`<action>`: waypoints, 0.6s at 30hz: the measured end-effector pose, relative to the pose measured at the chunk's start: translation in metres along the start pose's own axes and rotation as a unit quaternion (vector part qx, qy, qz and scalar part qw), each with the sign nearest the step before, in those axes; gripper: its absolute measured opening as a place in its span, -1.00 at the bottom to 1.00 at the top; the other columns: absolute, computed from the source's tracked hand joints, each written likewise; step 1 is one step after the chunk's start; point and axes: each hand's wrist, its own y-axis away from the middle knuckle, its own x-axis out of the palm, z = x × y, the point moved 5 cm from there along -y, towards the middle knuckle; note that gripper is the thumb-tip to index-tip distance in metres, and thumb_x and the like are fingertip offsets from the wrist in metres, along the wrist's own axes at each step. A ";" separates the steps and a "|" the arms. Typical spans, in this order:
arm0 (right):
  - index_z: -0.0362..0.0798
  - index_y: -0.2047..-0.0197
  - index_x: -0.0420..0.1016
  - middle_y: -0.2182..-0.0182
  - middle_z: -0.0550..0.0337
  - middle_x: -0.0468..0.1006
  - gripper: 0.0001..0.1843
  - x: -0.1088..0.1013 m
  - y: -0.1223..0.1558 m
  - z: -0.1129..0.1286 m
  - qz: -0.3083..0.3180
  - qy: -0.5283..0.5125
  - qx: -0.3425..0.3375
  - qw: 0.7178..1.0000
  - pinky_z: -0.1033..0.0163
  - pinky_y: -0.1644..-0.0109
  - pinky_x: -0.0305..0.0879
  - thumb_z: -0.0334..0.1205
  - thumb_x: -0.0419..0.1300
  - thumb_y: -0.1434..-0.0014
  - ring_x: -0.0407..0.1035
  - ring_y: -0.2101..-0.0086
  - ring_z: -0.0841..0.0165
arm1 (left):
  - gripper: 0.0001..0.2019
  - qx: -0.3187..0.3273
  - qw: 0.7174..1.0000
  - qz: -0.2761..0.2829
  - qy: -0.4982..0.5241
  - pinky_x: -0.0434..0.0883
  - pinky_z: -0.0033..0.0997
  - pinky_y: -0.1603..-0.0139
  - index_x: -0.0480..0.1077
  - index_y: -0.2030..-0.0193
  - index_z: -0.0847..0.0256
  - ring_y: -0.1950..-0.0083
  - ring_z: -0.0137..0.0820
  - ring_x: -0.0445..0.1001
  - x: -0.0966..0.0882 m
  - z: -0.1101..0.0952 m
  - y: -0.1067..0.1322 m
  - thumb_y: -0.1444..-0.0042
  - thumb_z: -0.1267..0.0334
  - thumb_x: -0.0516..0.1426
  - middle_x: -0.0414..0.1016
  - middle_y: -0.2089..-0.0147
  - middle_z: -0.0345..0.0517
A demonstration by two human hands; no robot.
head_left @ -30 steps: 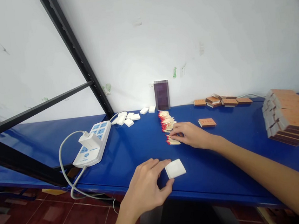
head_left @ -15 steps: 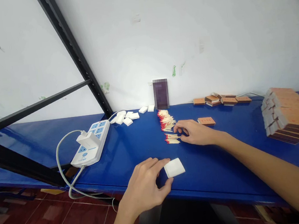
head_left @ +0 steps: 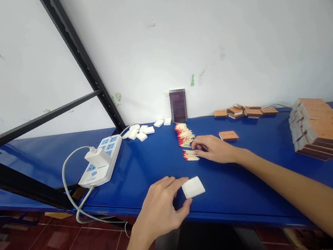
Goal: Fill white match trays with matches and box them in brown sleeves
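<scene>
Nearest, the left hand (head_left: 162,206) pinches a white piece (head_left: 193,187) between thumb and forefinger, near the blue table's (head_left: 235,197) front edge. Beyond, the right hand's (head_left: 214,148) fingers curl at a small row of matches (head_left: 190,155) — gripping any, I cannot tell — with a larger heap of matches (head_left: 184,135) just behind.

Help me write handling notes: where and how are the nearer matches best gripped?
Probably by the plain ends, pinched from the right, where the right hand is: the nearer matches lie roughly side by side, red heads leftward.
</scene>
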 end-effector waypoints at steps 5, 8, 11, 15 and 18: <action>-0.05 0.30 0.44 0.44 0.25 0.41 -0.90 0.000 0.001 0.016 -0.006 0.010 -0.016 1.000 0.29 0.31 0.11 -0.26 0.14 -0.23 0.25 0.42 0.40 | -0.55 0.007 1.000 -0.002 0.006 0.42 -0.05 -0.10 0.42 -0.22 0.11 0.08 -0.14 0.50 -0.002 -0.002 -0.001 -0.16 0.23 0.22 0.52 0.26 -0.08; -0.04 0.30 0.47 0.40 0.23 0.45 -0.92 0.003 0.001 0.023 0.004 0.018 -0.033 0.999 0.29 0.27 0.13 -0.29 0.15 -0.21 0.28 0.38 0.39 | -0.53 0.001 1.000 0.004 0.004 0.42 -0.04 -0.09 0.41 -0.23 0.10 0.09 -0.13 0.50 -0.002 -0.002 -0.001 -0.16 0.23 0.22 0.52 0.26 -0.08; -0.03 0.29 0.51 0.38 0.22 0.47 -0.91 0.005 0.002 0.025 0.019 0.018 -0.039 0.999 0.30 0.28 0.13 -0.31 0.16 -0.19 0.30 0.37 0.39 | -0.53 -0.002 1.000 0.007 0.006 0.42 -0.04 -0.09 0.41 -0.23 0.10 0.09 -0.14 0.50 -0.001 -0.001 0.000 -0.16 0.22 0.22 0.51 0.27 -0.09; -0.04 0.33 0.51 0.43 0.24 0.45 -0.91 0.006 0.002 0.026 0.033 0.022 -0.037 0.999 0.31 0.31 0.12 -0.33 0.17 -0.16 0.28 0.40 0.41 | -0.55 0.002 1.000 0.001 0.009 0.41 -0.06 -0.09 0.42 -0.22 0.11 0.08 -0.14 0.50 -0.002 -0.001 -0.001 -0.16 0.23 0.22 0.51 0.28 -0.10; -0.04 0.35 0.52 0.46 0.26 0.44 -0.91 0.006 0.002 0.025 0.036 0.023 -0.026 0.999 0.31 0.31 0.11 -0.34 0.17 -0.14 0.27 0.42 0.42 | -0.55 0.006 1.000 0.000 0.013 0.42 -0.08 -0.07 0.41 -0.22 0.11 0.08 -0.15 0.50 -0.002 -0.002 0.000 -0.16 0.24 0.21 0.51 0.28 -0.10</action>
